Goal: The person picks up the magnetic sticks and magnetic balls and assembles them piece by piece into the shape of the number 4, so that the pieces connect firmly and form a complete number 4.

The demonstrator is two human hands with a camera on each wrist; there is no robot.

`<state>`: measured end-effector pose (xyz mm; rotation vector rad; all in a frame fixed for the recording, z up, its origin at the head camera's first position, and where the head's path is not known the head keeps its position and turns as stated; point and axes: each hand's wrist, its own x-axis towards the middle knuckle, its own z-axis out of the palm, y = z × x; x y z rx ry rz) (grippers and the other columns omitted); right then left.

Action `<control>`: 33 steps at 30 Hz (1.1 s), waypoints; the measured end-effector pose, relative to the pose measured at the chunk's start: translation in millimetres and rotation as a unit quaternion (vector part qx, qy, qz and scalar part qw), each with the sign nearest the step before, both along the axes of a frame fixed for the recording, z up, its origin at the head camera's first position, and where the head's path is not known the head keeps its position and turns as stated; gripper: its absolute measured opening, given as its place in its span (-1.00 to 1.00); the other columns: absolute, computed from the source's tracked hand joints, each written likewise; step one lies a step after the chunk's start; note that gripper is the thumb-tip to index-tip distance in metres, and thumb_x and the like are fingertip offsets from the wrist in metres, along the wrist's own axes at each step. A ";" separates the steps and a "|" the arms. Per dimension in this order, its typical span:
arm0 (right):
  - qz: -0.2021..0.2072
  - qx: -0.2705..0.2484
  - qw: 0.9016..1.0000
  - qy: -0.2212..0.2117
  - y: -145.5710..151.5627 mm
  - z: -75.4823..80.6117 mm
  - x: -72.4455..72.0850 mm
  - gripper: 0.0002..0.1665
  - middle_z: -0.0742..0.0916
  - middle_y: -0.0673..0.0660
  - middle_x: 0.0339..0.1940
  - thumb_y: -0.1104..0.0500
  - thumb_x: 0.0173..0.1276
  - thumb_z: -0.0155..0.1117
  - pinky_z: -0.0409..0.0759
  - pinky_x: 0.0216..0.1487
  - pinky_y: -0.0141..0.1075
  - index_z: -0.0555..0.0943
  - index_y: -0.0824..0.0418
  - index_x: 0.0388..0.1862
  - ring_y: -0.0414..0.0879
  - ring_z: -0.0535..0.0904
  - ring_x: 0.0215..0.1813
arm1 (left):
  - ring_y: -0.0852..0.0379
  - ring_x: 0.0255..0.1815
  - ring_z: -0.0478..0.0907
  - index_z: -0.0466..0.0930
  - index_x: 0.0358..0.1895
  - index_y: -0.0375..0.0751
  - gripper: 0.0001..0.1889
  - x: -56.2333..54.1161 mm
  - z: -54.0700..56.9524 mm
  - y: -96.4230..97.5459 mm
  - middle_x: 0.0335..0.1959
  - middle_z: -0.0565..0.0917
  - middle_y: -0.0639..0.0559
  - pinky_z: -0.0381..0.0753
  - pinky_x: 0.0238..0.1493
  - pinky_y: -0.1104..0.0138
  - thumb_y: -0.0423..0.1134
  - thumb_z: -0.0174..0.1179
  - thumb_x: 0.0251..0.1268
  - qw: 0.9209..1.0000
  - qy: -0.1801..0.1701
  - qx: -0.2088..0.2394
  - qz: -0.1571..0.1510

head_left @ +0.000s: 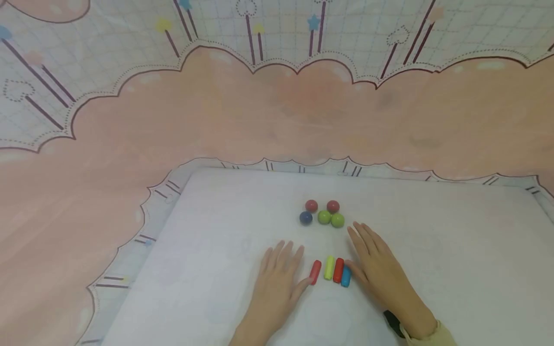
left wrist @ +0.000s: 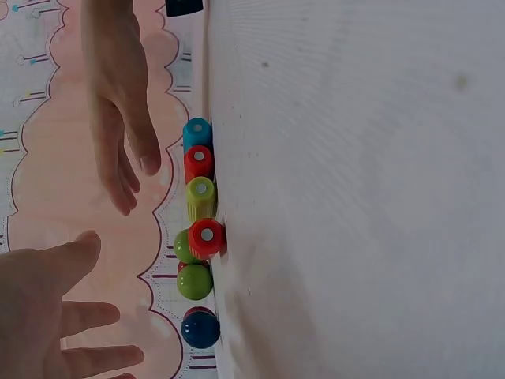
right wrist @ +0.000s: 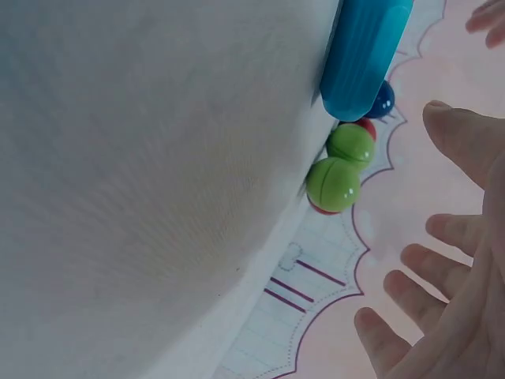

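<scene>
My left hand, fingers spread, is held over the white surface, its thumb tip right at the lower end of a red rod. To the right of that rod, a yellow-green rod, a second red rod and a blue rod lie side by side. In the head view the thumb of my right hand overlaps the blue rod's edge, while its other fingers stretch forward. Nothing is gripped by either hand. The left wrist view shows a pale round dot on the end of the red rod.
Beyond the rods sit two red balls, a dark blue ball and two green balls, grouped closely. They rest on a white table. A peach cloth with cloud outlines hangs around its edges. A dark band is on the right wrist.
</scene>
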<state>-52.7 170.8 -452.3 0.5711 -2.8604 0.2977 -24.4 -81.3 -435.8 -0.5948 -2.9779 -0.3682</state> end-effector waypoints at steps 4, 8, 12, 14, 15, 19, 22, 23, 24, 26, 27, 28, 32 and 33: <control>-0.005 -0.004 1.000 -0.018 -1.5 0.6 -5.2 -0.02 0.31 0.25 0.53 -0.11 0.32 0.37 0.29 0.46 0.10 0.17 0.24 0.54 0.16 0.16 0.54 | -0.08 0.52 0.18 0.34 0.45 -0.05 -0.35 -2.2 1.9 4.3 0.44 0.39 -0.07 0.12 0.52 -0.06 0.19 0.10 0.41 1.000 -0.011 0.005 -0.002; -0.003 -0.014 0.999 -0.031 -2.5 2.2 -9.5 -0.05 0.33 0.27 0.52 -0.08 0.32 0.38 0.30 0.45 0.11 0.20 0.27 0.52 0.18 0.19 0.52 | -0.06 0.51 0.20 0.34 0.44 -0.06 -0.35 -4.1 2.9 9.3 0.43 0.40 -0.04 0.13 0.53 -0.03 0.17 0.12 0.41 1.000 -0.023 0.013 -0.002; 0.008 -0.029 0.999 -0.029 -1.8 2.0 -15.3 -0.08 0.34 0.29 0.50 -0.04 0.32 0.38 0.33 0.43 0.11 0.21 0.30 0.51 0.19 0.24 0.50 | -0.01 0.46 0.29 0.36 0.43 -0.07 -0.37 -5.0 3.1 14.4 0.41 0.43 -0.03 0.24 0.49 0.06 0.15 0.14 0.41 0.999 -0.029 0.029 0.000; 0.013 -0.038 0.999 -0.027 -1.0 1.7 -18.4 -0.09 0.36 0.29 0.49 -0.01 0.32 0.40 0.35 0.42 0.10 0.23 0.31 0.50 0.19 0.27 0.48 | 0.02 0.41 0.35 0.37 0.42 -0.08 -0.38 -5.3 2.7 16.5 0.38 0.46 -0.03 0.32 0.45 0.11 0.13 0.15 0.41 0.999 -0.027 0.038 0.002; 0.016 -0.042 0.999 -0.027 -0.7 1.5 -19.9 -0.10 0.36 0.29 0.48 0.01 0.32 0.40 0.35 0.41 0.10 0.23 0.32 0.49 0.19 0.28 0.47 | 0.03 0.39 0.38 0.38 0.41 -0.09 -0.39 -5.5 2.6 17.2 0.36 0.47 -0.03 0.36 0.43 0.13 0.12 0.15 0.41 0.999 -0.026 0.042 0.002; 0.020 -0.051 0.998 -0.028 -0.3 2.1 -24.3 -0.11 0.38 0.29 0.46 0.02 0.30 0.42 0.39 0.38 0.09 0.26 0.33 0.47 0.18 0.30 0.45 | 0.06 0.33 0.44 0.43 0.37 -0.11 -0.42 -5.8 1.2 18.5 0.30 0.53 -0.01 0.43 0.37 0.17 0.09 0.18 0.39 0.999 -0.019 0.048 0.004; 0.020 -0.055 0.998 -0.033 -1.3 3.4 -26.6 -0.12 0.39 0.29 0.45 0.02 0.30 0.42 0.43 0.35 0.08 0.27 0.33 0.46 0.18 0.32 0.44 | 0.06 0.29 0.47 0.46 0.34 -0.12 -0.43 -5.7 0.1 18.3 0.26 0.55 0.00 0.46 0.34 0.16 0.08 0.21 0.38 0.999 -0.017 0.048 0.003; 0.019 -0.056 0.998 -0.035 -1.8 3.5 -27.5 -0.12 0.40 0.29 0.45 0.02 0.30 0.42 0.44 0.35 0.07 0.27 0.33 0.46 0.17 0.32 0.44 | 0.06 0.27 0.48 0.47 0.33 -0.12 -0.44 -5.7 -0.2 18.1 0.25 0.56 0.00 0.47 0.32 0.16 0.08 0.22 0.37 0.999 -0.016 0.049 0.003; 0.019 -0.057 0.998 -0.037 -2.4 3.7 -28.3 -0.11 0.40 0.29 0.45 0.02 0.30 0.42 0.45 0.34 0.06 0.26 0.33 0.47 0.17 0.33 0.44 | 0.06 0.26 0.49 0.47 0.32 -0.12 -0.44 -5.6 -0.5 17.9 0.24 0.56 0.00 0.48 0.31 0.16 0.08 0.22 0.36 0.999 -0.017 0.050 0.003; 0.018 -0.062 0.997 -0.040 -3.6 3.8 -30.0 -0.11 0.41 0.29 0.45 0.02 0.30 0.43 0.46 0.33 0.05 0.26 0.33 0.47 0.16 0.34 0.43 | 0.07 0.23 0.50 0.48 0.31 -0.13 -0.45 -5.6 -1.0 17.4 0.22 0.57 0.00 0.51 0.28 0.17 0.07 0.23 0.36 0.999 -0.018 0.052 0.003; 0.018 -0.064 0.997 -0.040 -4.2 3.7 -31.1 -0.11 0.41 0.28 0.44 0.03 0.30 0.43 0.47 0.32 0.04 0.26 0.33 0.48 0.16 0.35 0.43 | 0.07 0.22 0.51 0.49 0.30 -0.13 -0.45 -5.7 -1.3 17.2 0.21 0.57 0.01 0.52 0.26 0.17 0.07 0.24 0.35 0.998 -0.018 0.053 0.003; 0.018 -0.065 0.997 -0.040 -4.9 3.5 -32.2 -0.10 0.41 0.28 0.44 0.03 0.30 0.43 0.47 0.32 0.04 0.26 0.33 0.48 0.16 0.35 0.43 | 0.07 0.21 0.52 0.49 0.29 -0.13 -0.46 -5.8 -1.6 17.1 0.20 0.57 0.01 0.53 0.25 0.18 0.07 0.24 0.35 0.998 -0.019 0.054 0.004; 0.019 -0.067 0.997 -0.041 -7.5 2.9 -36.6 -0.11 0.43 0.30 0.43 0.04 0.29 0.44 0.48 0.32 0.02 0.27 0.34 0.47 0.16 0.37 0.42 | 0.07 0.19 0.52 0.50 0.29 -0.13 -0.46 -6.5 -2.7 17.1 0.19 0.58 0.01 0.55 0.23 0.18 0.06 0.25 0.34 0.998 -0.024 0.055 0.005; 0.018 -0.065 0.997 -0.042 -8.2 2.8 -37.6 -0.11 0.43 0.30 0.43 0.04 0.29 0.44 0.48 0.31 0.02 0.27 0.34 0.47 0.16 0.38 0.42 | 0.07 0.20 0.52 0.50 0.29 -0.13 -0.46 -6.7 -3.0 17.2 0.19 0.58 0.01 0.54 0.23 0.18 0.06 0.25 0.34 0.998 -0.026 0.055 0.006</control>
